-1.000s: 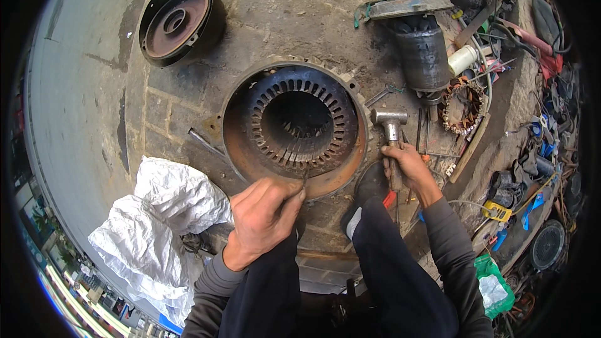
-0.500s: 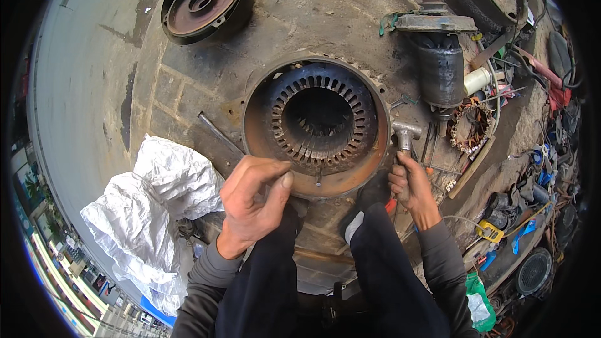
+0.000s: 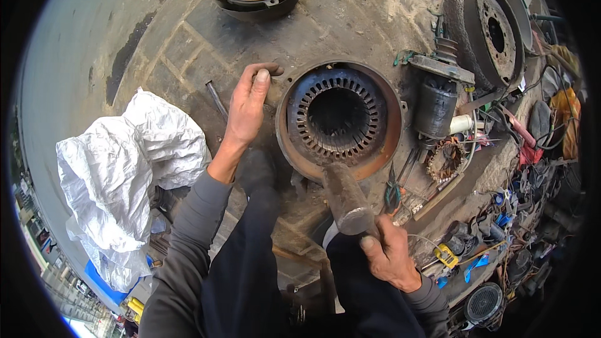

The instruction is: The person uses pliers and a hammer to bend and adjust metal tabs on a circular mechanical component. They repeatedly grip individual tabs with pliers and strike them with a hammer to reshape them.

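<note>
The left hand (image 3: 247, 103) lies spread on the rusty stator housing (image 3: 339, 119) rim — heavy, rigid iron, best gripped there; the right hand (image 3: 389, 253) is clenched round a hammer (image 3: 345, 199).

One stator (image 3: 339, 117), one hammer (image 3: 346, 199)

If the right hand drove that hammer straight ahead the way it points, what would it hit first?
Probably the rusty rim of the round motor housing: the hammer in the right hand points at its near edge, though depth is hard to judge.

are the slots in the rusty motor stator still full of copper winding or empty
Empty: the stator shows bare slots around its open bore, no copper in them.
</note>
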The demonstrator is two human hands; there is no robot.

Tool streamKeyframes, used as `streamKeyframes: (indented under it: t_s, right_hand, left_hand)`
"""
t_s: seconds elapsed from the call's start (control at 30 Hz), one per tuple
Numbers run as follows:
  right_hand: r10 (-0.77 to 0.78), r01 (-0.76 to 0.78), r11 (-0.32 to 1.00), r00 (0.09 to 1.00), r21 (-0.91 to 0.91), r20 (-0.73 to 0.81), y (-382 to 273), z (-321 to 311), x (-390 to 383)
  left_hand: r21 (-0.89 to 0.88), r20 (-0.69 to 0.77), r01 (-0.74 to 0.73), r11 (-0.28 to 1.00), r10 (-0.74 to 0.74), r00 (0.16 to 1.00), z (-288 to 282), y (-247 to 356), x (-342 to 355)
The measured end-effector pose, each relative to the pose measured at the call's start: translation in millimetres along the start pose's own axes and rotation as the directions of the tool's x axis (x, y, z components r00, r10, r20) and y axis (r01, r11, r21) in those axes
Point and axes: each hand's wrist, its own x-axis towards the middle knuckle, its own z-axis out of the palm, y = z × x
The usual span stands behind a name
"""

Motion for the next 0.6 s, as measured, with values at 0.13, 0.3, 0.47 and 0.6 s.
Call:
streamKeyframes:
  t_s: [0.13,0.3,0.47,0.6]
  right_hand:
    - [-0.375,0.368,0.927,0.918,-0.075,-0.127,-22,9,3]
    - [-0.029,0.006,0.983,0.992,-0.185,-0.119,-12,19,22]
    - [-0.038,0.043,0.999,0.988,0.032,-0.148,-11,10,-9]
    - [-0.068,0.114,0.979,0.964,0.171,-0.256,-1,10,-25]
  left_hand:
    - [-0.101,-0.069,-0.025,0.995,0.018,0.997,7,-11,3]
    - [-0.356,-0.201,-0.098,0.929,0.026,0.979,26,-25,19]
    - [-0.351,-0.293,-0.115,0.929,0.008,0.956,37,-21,20]
    - [-0.27,-0.326,-0.119,0.955,0.025,0.945,57,-1,28]
